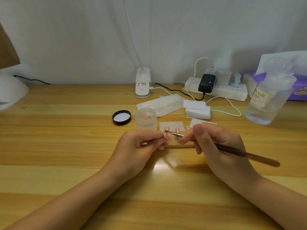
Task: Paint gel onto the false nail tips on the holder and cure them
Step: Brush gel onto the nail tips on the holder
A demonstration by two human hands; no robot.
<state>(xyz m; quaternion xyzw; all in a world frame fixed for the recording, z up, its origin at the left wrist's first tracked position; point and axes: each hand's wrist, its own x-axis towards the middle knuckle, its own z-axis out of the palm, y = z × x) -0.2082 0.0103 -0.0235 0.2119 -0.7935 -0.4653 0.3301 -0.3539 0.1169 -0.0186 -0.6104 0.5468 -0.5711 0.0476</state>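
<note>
My left hand (141, 143) pinches a pink false nail tip with white dots (165, 136) between thumb and fingers. My right hand (216, 143) grips a thin brush (232, 151) with a brown handle; its bristle end (166, 131) touches the held tip. Behind my hands a wooden holder strip (179, 145) lies on the table, with other pink dotted tips (177, 129) standing on it. An open clear gel jar (146, 118) stands just behind, and its black lid (121, 117) lies to its left.
A white clip lamp (142, 83) stands at the back centre, a power strip (216, 90) with plugs and cables to its right. White pads (197, 108) and wrappers lie behind the jar. A clear liquid bottle (270, 95) stands right. A white dome-shaped device (11, 90) sits far left.
</note>
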